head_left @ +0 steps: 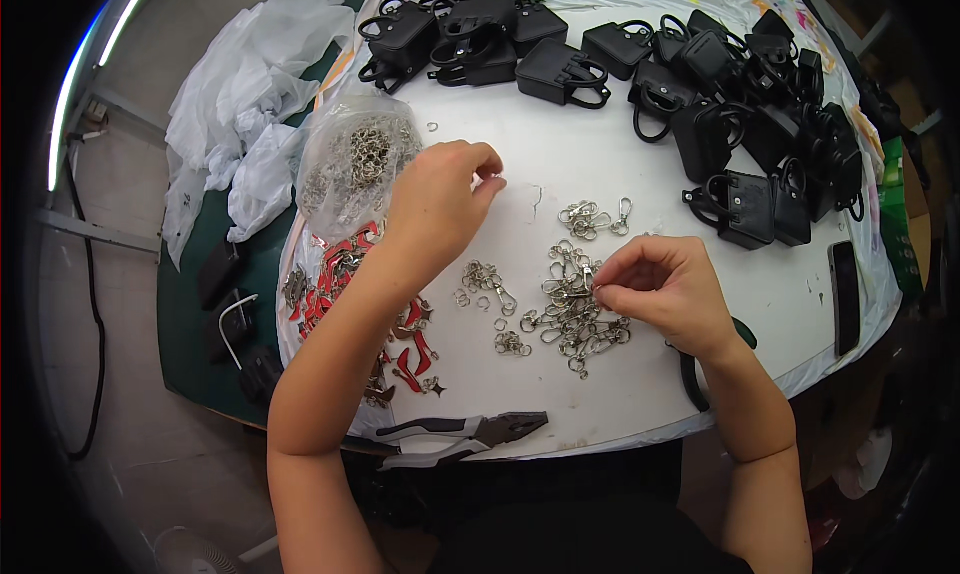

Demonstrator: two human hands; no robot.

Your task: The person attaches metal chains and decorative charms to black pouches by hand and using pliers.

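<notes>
My left hand (440, 199) is raised over the white table, thumb and forefinger curled together in a pinch; what they hold, if anything, is too small to make out. Beside it lies a clear plastic bag (335, 179) of metal rings. My right hand (672, 289) pinches at the edge of a pile of silver swivel clasps (572, 304), its fingertips hiding whatever is between them. Smaller heaps of rings and clasps (485, 279) and loose rings (512, 345) sit between the hands. Red shoe-shaped charms (418, 359) spread below my left forearm.
Grey-and-black pliers (490, 434) rest at the near edge. A dark-handled tool (692, 382) is partly behind my right wrist. Many small black handbags (735, 209) crowd the far and right sides. A phone (845, 299) lies far right; crumpled white plastic (245, 104) is at left.
</notes>
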